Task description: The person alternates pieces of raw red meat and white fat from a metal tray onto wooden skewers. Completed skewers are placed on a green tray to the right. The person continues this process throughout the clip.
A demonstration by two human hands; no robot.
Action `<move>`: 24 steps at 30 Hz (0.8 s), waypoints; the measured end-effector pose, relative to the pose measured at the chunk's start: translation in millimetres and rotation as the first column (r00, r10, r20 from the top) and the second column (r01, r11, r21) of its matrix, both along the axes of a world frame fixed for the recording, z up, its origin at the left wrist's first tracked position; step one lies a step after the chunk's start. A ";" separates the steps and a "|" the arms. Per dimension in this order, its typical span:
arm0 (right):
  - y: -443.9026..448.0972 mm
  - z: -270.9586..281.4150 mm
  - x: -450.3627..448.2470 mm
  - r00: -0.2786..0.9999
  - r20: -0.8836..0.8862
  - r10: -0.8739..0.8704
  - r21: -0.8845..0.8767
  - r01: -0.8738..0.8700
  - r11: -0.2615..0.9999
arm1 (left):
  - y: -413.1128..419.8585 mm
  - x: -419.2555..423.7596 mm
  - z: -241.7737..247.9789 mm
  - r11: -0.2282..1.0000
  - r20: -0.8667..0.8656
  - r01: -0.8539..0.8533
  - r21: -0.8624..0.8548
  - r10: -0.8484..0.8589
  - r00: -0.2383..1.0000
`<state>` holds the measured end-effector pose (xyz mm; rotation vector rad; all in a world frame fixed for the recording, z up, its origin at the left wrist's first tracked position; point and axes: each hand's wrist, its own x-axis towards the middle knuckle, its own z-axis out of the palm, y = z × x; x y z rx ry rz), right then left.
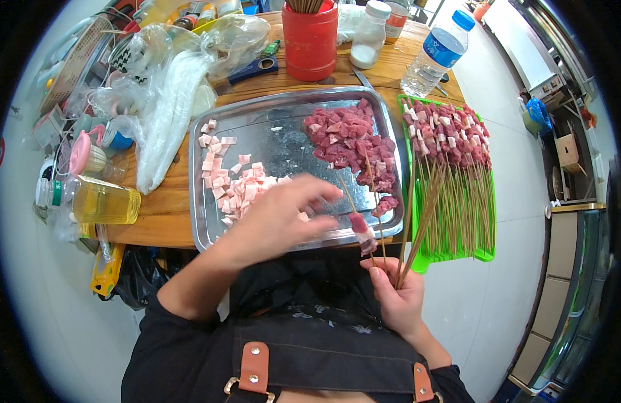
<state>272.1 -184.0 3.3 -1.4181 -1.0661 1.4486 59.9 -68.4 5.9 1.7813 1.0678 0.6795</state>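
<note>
In my right hand (398, 292) is a bundle of bamboo skewers (421, 226). One held skewer carries red meat and white fat pieces (362, 232), its bare tip pointing up and left. My left hand (285, 214), blurred, hovers over the front of a steel tray (270, 101), thumb and fingers apart. Beneath and beside that hand lie pale fat cubes (250, 189). Diced red meat (348, 133) is heaped on the tray's right side, and a single meat piece (385, 205) sits near its front right corner.
Filled meat skewers (446, 133) lie in a green tray (421, 264) on the right. Behind stand a red tub (310, 45) of skewers, a white-capped jar (368, 38) and a water bottle (436, 55). Plastic bags (174, 106) and an oil bottle (106, 201) occupy the left.
</note>
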 end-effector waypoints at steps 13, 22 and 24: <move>0.4 0.6 1.5 0.999 -0.027 0.038 0.028 -0.037 0.999 | 21.3 -41.5 22.5 0.989 -0.546 -0.005 0.148 0.086 0.834; 2.6 2.4 1.0 0.990 0.028 0.141 0.001 -0.141 0.990 | 12.6 -11.6 -4.7 0.668 0.584 0.059 -0.742 0.599 0.548; 2.0 1.8 1.6 0.991 0.030 0.128 0.004 -0.128 0.992 | 13.9 -11.5 -6.0 0.669 0.598 0.104 -0.736 0.570 0.563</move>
